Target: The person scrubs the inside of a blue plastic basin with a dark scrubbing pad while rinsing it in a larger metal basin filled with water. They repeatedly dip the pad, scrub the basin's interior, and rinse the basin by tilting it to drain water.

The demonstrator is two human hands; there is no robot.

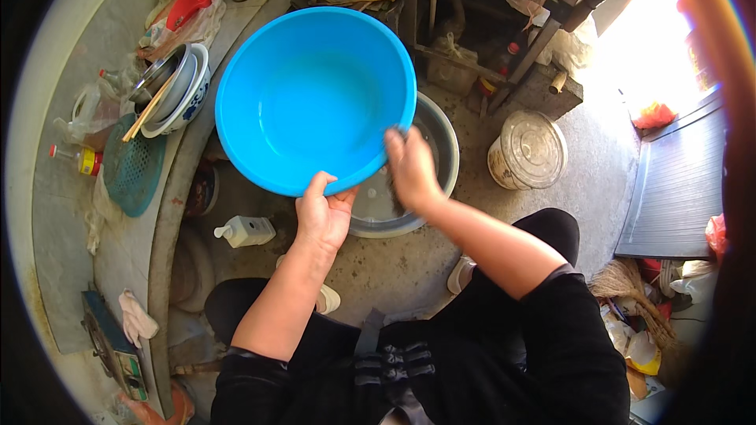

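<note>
A blue plastic basin [319,94] is tilted up in front of me, its inside facing the camera. My left hand [323,209] grips its near rim, thumb on the inner side. At the basin's right rim is my right hand [410,171], blurred, closed on a dark scrubbing pad [394,189] that is mostly hidden by the fingers. Below and partly behind the blue basin, a round metal basin [452,153] stands on the floor with some liquid in it. A white plastic bottle [251,231] lies on the floor to the left.
A lidded white bucket [534,150] stands on the floor at right. Along the left, a counter [195,82] bears stacked bowls [177,94] with chopsticks, a teal colander [136,165], bottles and a glove [137,317]. A metal-legged stand [531,56] is at the back; a straw broom [635,292] lies lower right.
</note>
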